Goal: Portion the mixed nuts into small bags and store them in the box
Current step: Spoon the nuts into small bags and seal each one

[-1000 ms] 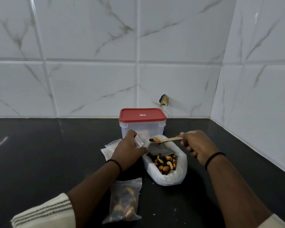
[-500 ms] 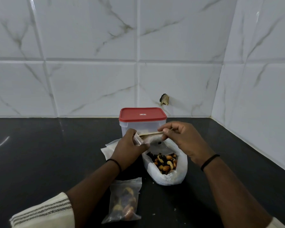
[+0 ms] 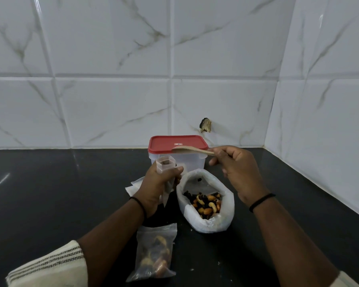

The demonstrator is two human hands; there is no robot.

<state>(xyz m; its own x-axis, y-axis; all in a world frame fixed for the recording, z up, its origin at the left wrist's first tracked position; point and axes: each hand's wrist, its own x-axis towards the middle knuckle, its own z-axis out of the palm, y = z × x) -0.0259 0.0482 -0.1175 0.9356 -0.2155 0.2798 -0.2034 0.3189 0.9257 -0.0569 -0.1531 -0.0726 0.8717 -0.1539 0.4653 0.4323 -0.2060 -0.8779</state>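
Observation:
My left hand [image 3: 156, 187] grips a small clear bag [image 3: 165, 164] upright, its mouth held open above my fingers. My right hand [image 3: 235, 172] holds a wooden spoon [image 3: 188, 150] level, its bowl pointing left and empty, in front of the box. Between my hands, a large white bag of mixed nuts [image 3: 205, 201] lies open on the black counter [image 3: 50, 193]. A clear plastic box with a red lid [image 3: 177, 144] stands shut behind it. Near my left forearm lies a filled small bag of nuts [image 3: 156, 253].
White flat bags or paper [image 3: 134, 186] lie left of the large bag, partly behind my left hand. Marble-tiled walls meet in a corner at the right, with a chipped hole [image 3: 205, 125] above the box. A few crumbs dot the counter.
The spoon carried nuts to the small bag's mouth and tipped them in. Now my right hand has drawn back to the right and lifted the emptied spoon; the small bag stands more upright.

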